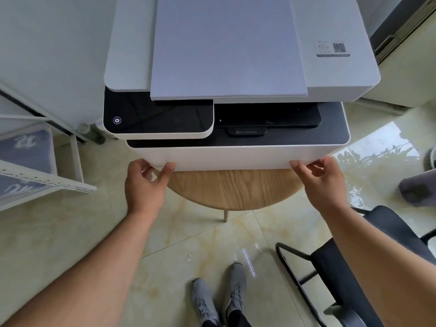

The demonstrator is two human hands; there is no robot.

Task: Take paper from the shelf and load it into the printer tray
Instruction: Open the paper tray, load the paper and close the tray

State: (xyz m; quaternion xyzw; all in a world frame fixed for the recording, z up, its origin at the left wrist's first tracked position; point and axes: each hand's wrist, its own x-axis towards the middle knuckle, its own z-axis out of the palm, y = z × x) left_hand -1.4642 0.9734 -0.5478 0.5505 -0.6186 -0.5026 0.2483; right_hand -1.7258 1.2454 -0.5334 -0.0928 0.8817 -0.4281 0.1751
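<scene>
A white printer [330,74] stands on a round wooden table [236,190]. A stack of white paper [226,48] lies flat on the printer's lid. The printer's tray front [233,156], a white panel at the bottom, sticks out toward me. My left hand [146,182] holds the tray's lower left corner, thumb on the front and fingers curled under. My right hand [323,180] grips the lower right corner the same way. The inside of the tray is hidden.
A white metal shelf [40,182] with paper packs stands at the left. A black chair [354,267] is at the lower right, close to my right arm. My grey shoes [221,300] stand on the glossy tiled floor. A black control panel [155,116] sits above the tray.
</scene>
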